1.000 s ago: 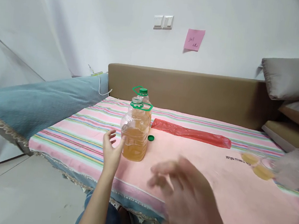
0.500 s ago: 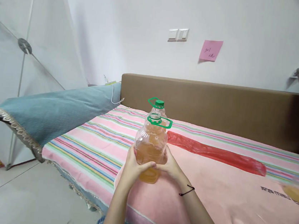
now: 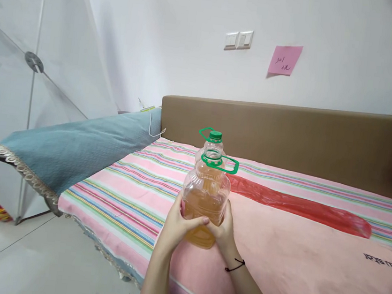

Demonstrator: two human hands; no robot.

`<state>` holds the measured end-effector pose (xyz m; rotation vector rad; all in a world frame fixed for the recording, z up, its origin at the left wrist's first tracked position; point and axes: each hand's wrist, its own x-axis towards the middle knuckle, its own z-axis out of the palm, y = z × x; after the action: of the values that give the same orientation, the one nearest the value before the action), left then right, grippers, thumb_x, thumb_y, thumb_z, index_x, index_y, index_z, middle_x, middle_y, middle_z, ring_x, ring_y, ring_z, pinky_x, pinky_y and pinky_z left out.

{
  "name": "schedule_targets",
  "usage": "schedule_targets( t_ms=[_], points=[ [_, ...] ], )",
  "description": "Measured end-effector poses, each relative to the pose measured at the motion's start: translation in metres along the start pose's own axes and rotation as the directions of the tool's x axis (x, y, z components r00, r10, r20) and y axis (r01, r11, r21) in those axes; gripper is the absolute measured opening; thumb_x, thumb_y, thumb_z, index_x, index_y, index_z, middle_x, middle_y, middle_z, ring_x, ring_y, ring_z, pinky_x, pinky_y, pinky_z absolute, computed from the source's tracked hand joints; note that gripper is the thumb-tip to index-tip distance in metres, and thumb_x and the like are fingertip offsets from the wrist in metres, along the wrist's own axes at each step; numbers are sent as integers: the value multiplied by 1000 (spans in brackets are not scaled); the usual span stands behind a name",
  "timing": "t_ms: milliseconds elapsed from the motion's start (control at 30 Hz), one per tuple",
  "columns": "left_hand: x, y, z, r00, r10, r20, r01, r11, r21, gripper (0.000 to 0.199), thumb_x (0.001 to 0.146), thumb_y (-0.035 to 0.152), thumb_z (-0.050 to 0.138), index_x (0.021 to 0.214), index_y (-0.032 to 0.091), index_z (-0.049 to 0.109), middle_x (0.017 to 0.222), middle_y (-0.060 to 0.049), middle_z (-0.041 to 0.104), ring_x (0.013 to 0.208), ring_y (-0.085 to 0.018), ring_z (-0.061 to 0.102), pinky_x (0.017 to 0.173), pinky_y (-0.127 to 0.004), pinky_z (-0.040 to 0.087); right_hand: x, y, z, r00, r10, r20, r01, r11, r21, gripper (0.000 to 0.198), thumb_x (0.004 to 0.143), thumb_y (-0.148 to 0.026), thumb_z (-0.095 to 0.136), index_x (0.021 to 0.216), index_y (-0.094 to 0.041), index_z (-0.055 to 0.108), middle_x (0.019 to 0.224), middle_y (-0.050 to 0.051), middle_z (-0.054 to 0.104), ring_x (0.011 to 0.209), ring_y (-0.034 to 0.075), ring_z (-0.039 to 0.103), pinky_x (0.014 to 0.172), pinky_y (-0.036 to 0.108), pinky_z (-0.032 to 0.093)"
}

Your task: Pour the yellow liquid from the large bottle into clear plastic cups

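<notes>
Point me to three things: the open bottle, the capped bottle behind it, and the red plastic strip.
open bottle point(image 3: 205, 202): head view, middle of its clear body
capped bottle point(image 3: 215, 135): head view, its green cap
red plastic strip point(image 3: 297, 206): head view, about midway along its length

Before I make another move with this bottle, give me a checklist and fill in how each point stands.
1. Left hand on the front bottle: ok, against its left side.
2. Right hand on the same bottle: ok, against its right side.
3. Front bottle upright: ok, it stands roughly upright between the hands.
4. Front bottle closed: not ok, no cap is on its neck.
5. Rear bottle closed: ok, its green cap is on.
6. Gap between the two bottles: cannot tell, the front one overlaps the rear one.
</notes>
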<state>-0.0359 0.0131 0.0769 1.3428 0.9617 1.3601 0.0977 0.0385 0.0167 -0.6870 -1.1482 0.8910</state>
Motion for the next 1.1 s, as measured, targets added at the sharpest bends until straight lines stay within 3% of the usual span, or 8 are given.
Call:
schedule_targets(
  t_ms=[200,400,533,667,767,967,1033,1100],
  points=[
    [-7,10,-1,994,18,105,-11,998,-61,92,60,37,89,142,26,47,139,-10,57,134,-34,49,113,-48,39,-16,-26,1,990,-79,-116,76,997,-29,76,64,-48,82,127,-27,45,122,10,63,116,34,61,97,51,50],
    [-10,20,12,957,99,274,-56,985,-160,99,58,73,75,141,24,51,150,-12,47,144,-36,34,118,-45,32,-32,-81,-24,984,-103,-145,95,993,-65,68,70,-37,80,129,-26,48,120,8,66,113,32,63,94,47,53],
    [-14,32,43,907,117,404,-47,983,-179,88,61,70,75,135,24,58,145,-11,53,139,-38,41,114,-47,36,-47,-123,-53,972,-112,-205,91,990,-110,67,69,-37,81,128,-27,52,122,8,67,113,32,64,92,46,54],
    [-25,36,92,857,143,494,-18,968,-249,82,63,69,75,130,23,63,138,-11,60,134,-40,46,110,-49,41,-75,-163,-86,935,-98,-341,22,975,-221,66,68,-40,82,127,-27,54,118,9,69,105,32,68,83,42,58],
    [-38,33,133,785,178,593,22,949,-315,92,62,69,76,139,24,53,139,-11,58,137,-41,42,111,-51,40,-102,-189,-112,890,-71,-449,-69,955,-288,64,68,-42,81,125,-26,56,118,10,70,102,32,69,79,40,59],
    [-71,29,196,578,216,787,148,921,-361,105,60,67,79,148,26,38,152,-11,44,141,-38,37,119,-53,27,-160,-230,-152,824,-76,-562,-183,902,-391,80,67,-46,83,136,-27,48,129,10,66,112,32,66,85,37,60],
    [-83,26,210,519,184,835,194,926,-325,107,57,59,84,148,25,38,150,-13,46,140,-39,40,117,-56,29,-180,-240,-166,806,-62,-589,-229,885,-406,79,68,-46,81,137,-28,46,131,9,66,115,32,66,86,37,60],
    [-96,22,221,418,139,898,282,920,-273,107,55,49,90,146,24,40,145,-15,52,135,-40,46,112,-58,36,-200,-245,-185,821,-50,-568,-259,856,-448,78,67,-44,82,135,-29,48,128,9,68,113,32,67,85,36,62]
  ],
)
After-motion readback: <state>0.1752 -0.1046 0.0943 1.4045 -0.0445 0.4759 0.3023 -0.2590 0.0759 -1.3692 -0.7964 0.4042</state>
